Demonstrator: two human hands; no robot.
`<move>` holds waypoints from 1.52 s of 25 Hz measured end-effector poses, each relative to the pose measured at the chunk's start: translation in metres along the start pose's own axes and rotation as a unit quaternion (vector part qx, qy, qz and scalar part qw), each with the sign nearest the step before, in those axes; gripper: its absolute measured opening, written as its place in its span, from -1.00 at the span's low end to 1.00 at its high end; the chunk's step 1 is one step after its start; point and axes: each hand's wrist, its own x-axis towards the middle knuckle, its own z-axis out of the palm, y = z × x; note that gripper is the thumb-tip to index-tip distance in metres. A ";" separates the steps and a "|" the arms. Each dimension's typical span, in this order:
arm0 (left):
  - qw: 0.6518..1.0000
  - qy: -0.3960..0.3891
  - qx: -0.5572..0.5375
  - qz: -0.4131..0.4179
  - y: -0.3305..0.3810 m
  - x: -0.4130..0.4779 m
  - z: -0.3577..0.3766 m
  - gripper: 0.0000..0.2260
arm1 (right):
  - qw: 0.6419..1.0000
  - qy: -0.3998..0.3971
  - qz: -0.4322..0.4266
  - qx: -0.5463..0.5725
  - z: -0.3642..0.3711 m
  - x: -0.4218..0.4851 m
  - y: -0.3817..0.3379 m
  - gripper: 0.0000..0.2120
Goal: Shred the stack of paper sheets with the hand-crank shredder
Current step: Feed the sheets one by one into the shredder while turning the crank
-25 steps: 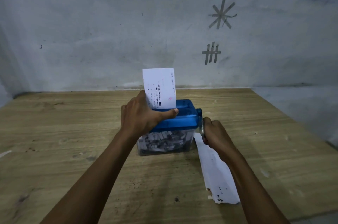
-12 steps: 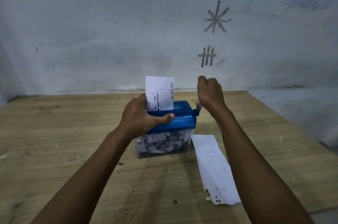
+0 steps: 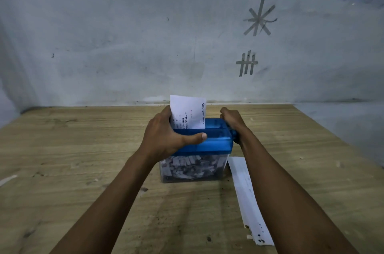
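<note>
Your left hand point(image 3: 166, 139) clamps the shredder point(image 3: 216, 143) by its blue top, thumb across the front, one sheet point(image 3: 188, 112) upright in the slot beside its fingers, while your right hand point(image 3: 230, 122) is fisted on the crank point(image 3: 234, 135), spare sheets point(image 3: 245, 191) flat on the worktop point(image 3: 83, 150) beneath that forearm.

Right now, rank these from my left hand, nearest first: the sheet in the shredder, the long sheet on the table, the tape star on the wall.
1. Sheet in the shredder: upright, right beside the left hand.
2. Long sheet: flat on the table, right side.
3. Tape star: high on the back wall.
</note>
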 end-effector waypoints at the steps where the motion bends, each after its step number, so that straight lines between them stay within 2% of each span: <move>1: 1.000 0.007 0.003 -0.005 -0.001 0.001 0.000 -0.15 | 1.000 0.008 0.008 0.017 0.002 0.001 0.002 -0.73; 3: 1.000 0.025 0.005 -0.014 -0.002 0.003 0.001 -0.16 | 0.998 0.005 0.026 0.049 0.005 0.001 0.011 -0.80; 5: 0.999 0.045 0.012 -0.022 -0.004 0.004 0.003 -0.19 | 0.994 -0.037 0.046 0.091 0.006 -0.007 0.026 -0.86; 7: 0.998 0.058 0.028 -0.027 -0.004 0.003 0.004 -0.22 | 0.986 -0.055 0.063 0.142 0.005 -0.022 0.042 -0.81; 9: 0.997 0.067 0.042 -0.023 -0.003 0.002 0.005 -0.26 | 0.979 -0.009 0.082 0.188 0.002 -0.045 0.052 -0.68; 10: 0.997 0.067 0.042 -0.022 -0.002 0.002 0.005 -0.26 | 0.985 0.013 0.066 0.158 -0.002 -0.060 0.055 -0.63; 12: 0.997 0.057 0.046 -0.019 -0.001 0.002 0.004 -0.22 | 0.999 0.022 0.011 0.027 -0.010 -0.089 0.056 -0.49; 15: 0.996 0.048 0.068 -0.024 0.000 0.005 0.003 -0.16 | 0.990 0.044 -0.032 -0.133 -0.026 -0.115 0.039 -0.28; 18: 0.992 0.037 0.118 -0.024 -0.003 0.007 0.004 -0.14 | 0.964 0.091 -0.025 -0.250 -0.034 -0.113 0.018 -0.30; 21: 0.993 0.023 0.119 -0.013 -0.006 0.008 0.004 -0.22 | 0.941 0.087 -0.032 -0.325 -0.040 -0.111 -0.008 -0.44; 23: 0.994 0.010 0.106 -0.012 -0.008 0.009 0.003 -0.28 | 0.919 0.090 -0.061 -0.380 -0.041 -0.108 -0.028 -0.51; 24: 0.995 0.001 0.103 -0.008 -0.007 0.008 0.002 -0.29 | 0.911 0.116 -0.088 -0.385 -0.039 -0.106 -0.037 -0.53; 27: 0.997 -0.023 0.077 -0.002 -0.005 0.006 0.000 -0.30 | 0.919 0.197 -0.166 -0.299 -0.024 -0.086 -0.051 -0.49; 29: 0.997 -0.032 0.069 -0.002 -0.003 0.007 -0.001 -0.35 | 0.939 0.168 -0.169 -0.250 -0.019 -0.065 -0.058 -0.51; 31: 0.997 -0.029 0.065 0.001 -0.004 0.007 -0.001 -0.36 | 0.958 0.092 -0.148 -0.228 -0.015 -0.040 -0.060 -0.55; 35: 0.996 -0.011 0.083 0.037 -0.009 0.006 0.000 -0.31 | 0.994 -0.014 -0.043 -0.095 -0.002 -0.014 -0.028 -0.70; 38: 0.991 0.003 0.113 0.076 -0.012 0.006 0.001 -0.32 | 0.993 -0.060 0.085 0.055 0.002 -0.024 0.008 -0.79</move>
